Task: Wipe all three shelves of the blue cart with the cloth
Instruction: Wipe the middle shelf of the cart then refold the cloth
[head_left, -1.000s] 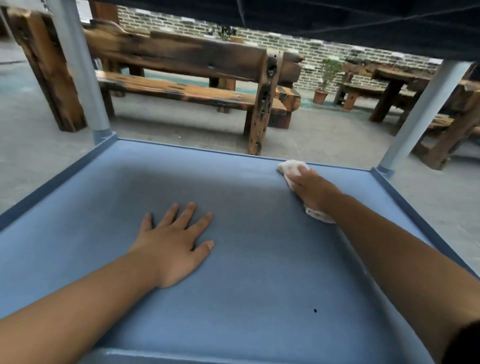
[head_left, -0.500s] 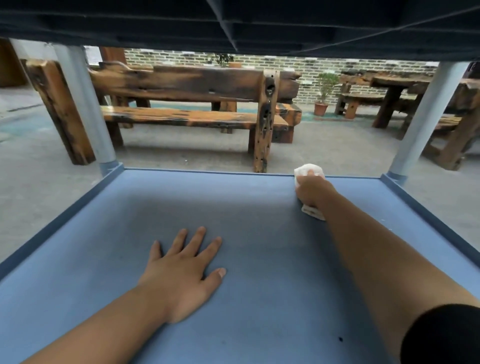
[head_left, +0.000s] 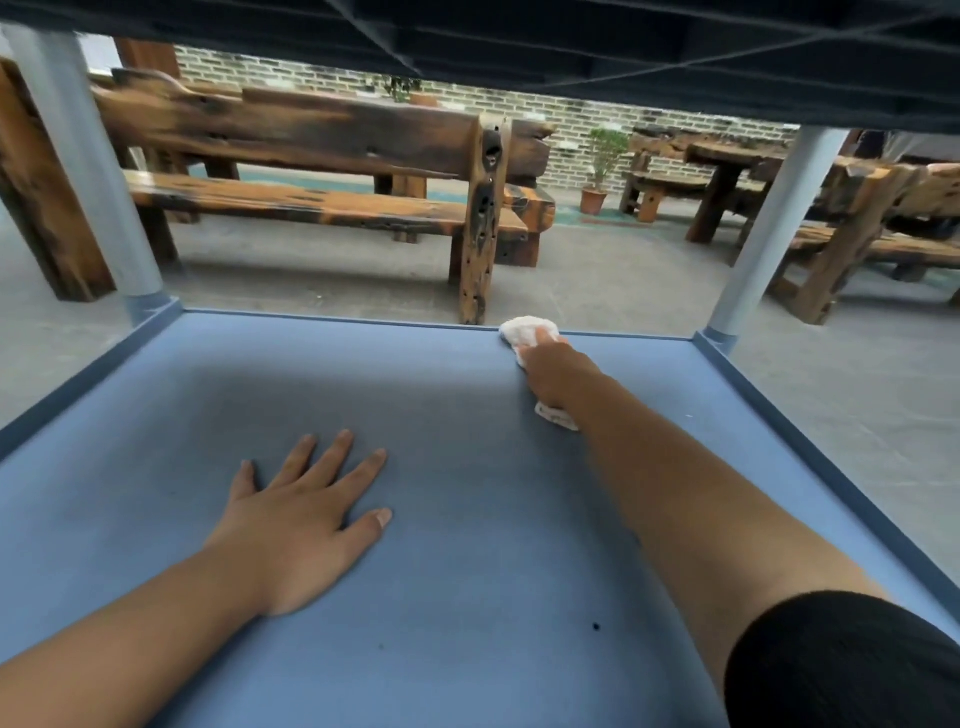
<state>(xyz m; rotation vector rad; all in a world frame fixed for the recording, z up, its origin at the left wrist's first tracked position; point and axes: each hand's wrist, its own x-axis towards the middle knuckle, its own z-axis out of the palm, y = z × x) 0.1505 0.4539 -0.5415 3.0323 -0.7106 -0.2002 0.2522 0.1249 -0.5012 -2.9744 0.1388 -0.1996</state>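
Observation:
I look across one blue cart shelf (head_left: 467, 597) from under the dark underside of the shelf above (head_left: 571, 47). My right hand (head_left: 558, 371) is stretched to the shelf's far rim and holds a crumpled white cloth (head_left: 524, 330) pressed against that rim; a bit of cloth also shows under the wrist. My left hand (head_left: 301, 514) lies flat on the shelf at the near left, fingers spread, holding nothing. A small dark speck (head_left: 596, 627) sits on the shelf near my right forearm.
Grey posts stand at the far left corner (head_left: 88, 171) and far right corner (head_left: 769, 228). Beyond the cart are a concrete floor, a rough wooden bench (head_left: 322, 202), more wooden furniture (head_left: 831, 218) on the right, a potted plant (head_left: 597, 171) and a brick wall.
My right hand has slid the cloth outward to the far rim of the shelf. My head has dropped lower, so the shelf above fills more of the top. The left hand stays planted.

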